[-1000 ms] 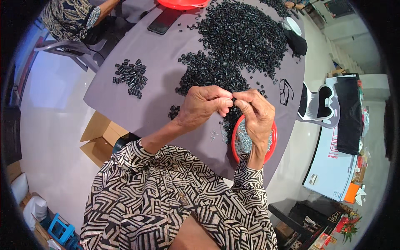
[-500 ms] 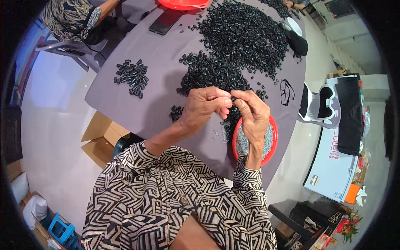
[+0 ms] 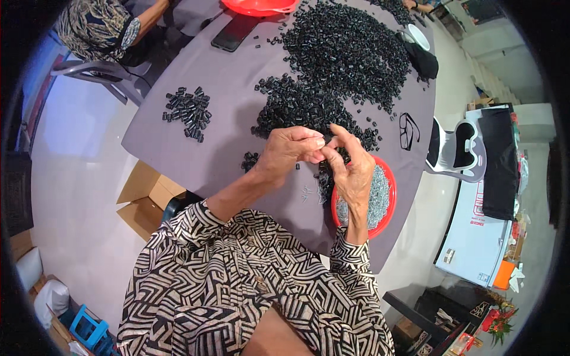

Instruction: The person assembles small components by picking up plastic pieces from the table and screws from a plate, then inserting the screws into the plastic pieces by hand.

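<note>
While the left hand (image 3: 286,153) and right hand (image 3: 350,172) are together, any grip unclear, the short black cylinders (image 3: 300,107) nearby look light, stiff and slick, best pinched by their sides.

1. Wearer's shirt (image 3: 219,285): black and cream, a maze-like pattern of angular stripes.
2. Large heap of small pieces (image 3: 347,53): glossy black; the smaller cluster (image 3: 188,113) has the same colour.
3. Bowl (image 3: 392,202): bright red; the slender pieces (image 3: 378,199) inside are silvery grey.
4. Tabletop (image 3: 184,68): muted greyish purple, plain.
5. Basin (image 3: 258,6): red; phone (image 3: 233,37): black.
6. Other person's top (image 3: 89,32): dark with tan, leafy patterning.
7. Cardboard box (image 3: 142,213): tan-brown.
8. Stool (image 3: 89,330): bright blue.
9. Draped cloth (image 3: 497,160): solid black.
</note>
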`<state>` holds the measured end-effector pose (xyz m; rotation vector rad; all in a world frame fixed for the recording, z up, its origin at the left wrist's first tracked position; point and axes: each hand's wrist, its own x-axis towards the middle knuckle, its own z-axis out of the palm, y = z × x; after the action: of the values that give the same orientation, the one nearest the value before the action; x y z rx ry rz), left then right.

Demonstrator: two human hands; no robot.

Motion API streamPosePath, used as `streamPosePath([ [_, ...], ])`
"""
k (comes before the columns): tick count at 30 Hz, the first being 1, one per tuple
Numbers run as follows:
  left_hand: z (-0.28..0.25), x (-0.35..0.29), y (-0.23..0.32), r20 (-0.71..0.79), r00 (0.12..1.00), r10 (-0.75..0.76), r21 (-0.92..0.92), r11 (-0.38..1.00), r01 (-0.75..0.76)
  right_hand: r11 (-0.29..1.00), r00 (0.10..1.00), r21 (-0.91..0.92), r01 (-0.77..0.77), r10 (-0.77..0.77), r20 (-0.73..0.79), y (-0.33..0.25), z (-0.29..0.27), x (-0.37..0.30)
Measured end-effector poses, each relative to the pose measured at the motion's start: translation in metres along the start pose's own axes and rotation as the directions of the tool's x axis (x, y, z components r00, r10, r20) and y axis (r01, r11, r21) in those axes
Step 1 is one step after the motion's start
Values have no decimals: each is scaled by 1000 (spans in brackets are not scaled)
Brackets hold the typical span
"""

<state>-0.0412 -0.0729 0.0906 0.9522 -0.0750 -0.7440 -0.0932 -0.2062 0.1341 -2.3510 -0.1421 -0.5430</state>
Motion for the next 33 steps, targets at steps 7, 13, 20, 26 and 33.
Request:
streamPosePath([
  [7,1,3,-5,-41,999,-12,-34,999,11,979,992,-160,123,-116,53,7,4,1],
  [13,0,5,1,32,998,-45,66,997,43,974,981,-123,192,-187,47,17,9,-3],
  [20,-7,10,-13,24,996,-82,-34,996,83,935,965,-244,258,-240,103,21,13,-4],
  [26,-14,7,-16,34,996,-77,10,997,77,929,945,-207,308,-274,178,31,19,-5],
  [33,-20,-3,-25,43,999,-13,174,985,5,896,924,-273,349,-282,257,36,22,-22],
])
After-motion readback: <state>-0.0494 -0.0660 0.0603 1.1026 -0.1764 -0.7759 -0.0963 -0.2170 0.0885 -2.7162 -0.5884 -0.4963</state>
